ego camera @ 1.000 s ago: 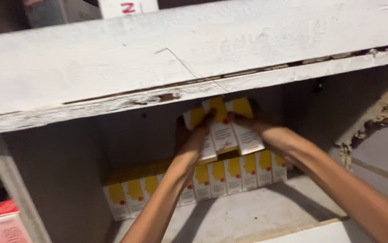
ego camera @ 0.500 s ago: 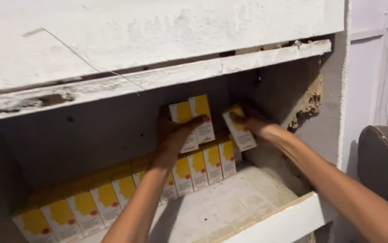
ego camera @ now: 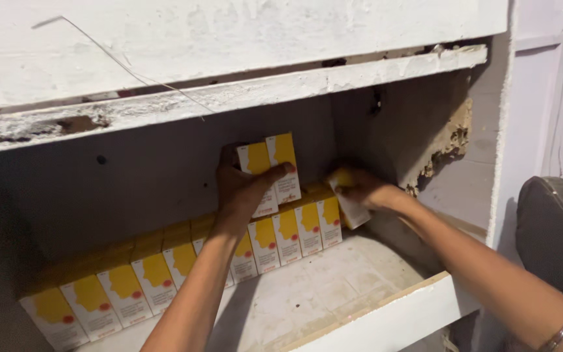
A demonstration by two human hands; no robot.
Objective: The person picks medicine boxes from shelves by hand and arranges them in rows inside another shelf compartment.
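Note:
Inside a worn white shelf recess, my left hand [ego camera: 245,189] grips two yellow-and-white cartons [ego camera: 275,166], holding them upright above a row of the same cartons [ego camera: 164,264] that lines the back wall. My right hand [ego camera: 360,189] holds one more yellow-and-white carton [ego camera: 350,208], tilted, at the right end of that row near the recess's right wall. A thin bangle circles my right wrist.
The shelf floor [ego camera: 334,280] in front of the row is bare white board with a raised front lip [ego camera: 392,319]. The upper shelf edge [ego camera: 229,98] is chipped, with a stray wire. The right wall [ego camera: 444,150] is crumbled. A dark padded seat [ego camera: 555,234] stands at right.
The camera has swung right and closer. My right hand has lowered its carton from the raised pair down to the right end of the row. My left hand still holds two cartons up.

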